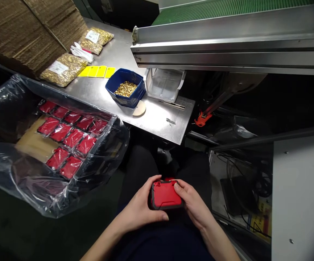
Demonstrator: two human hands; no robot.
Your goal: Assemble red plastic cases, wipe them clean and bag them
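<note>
A small red plastic case (166, 194) with a dark rim is held above my lap, its flat red face turned up. My left hand (142, 206) wraps the case's left side, fingers along the far corner and thumb near the front edge. On the other side my right hand (192, 203) grips it, the thumb pressing close to the far right corner. Just behind the case's far edge a bit more red shows; I cannot tell whether it is part of the case.
A plastic-lined box (113, 125) at left holds several wrapped red cases (74, 137). On the metal table (157, 121) are a blue bin (139, 96) of brass-coloured pieces, a clear tray (162, 85), yellow cards (101, 71) and bags (64, 69). A green conveyor (227, 9) runs behind.
</note>
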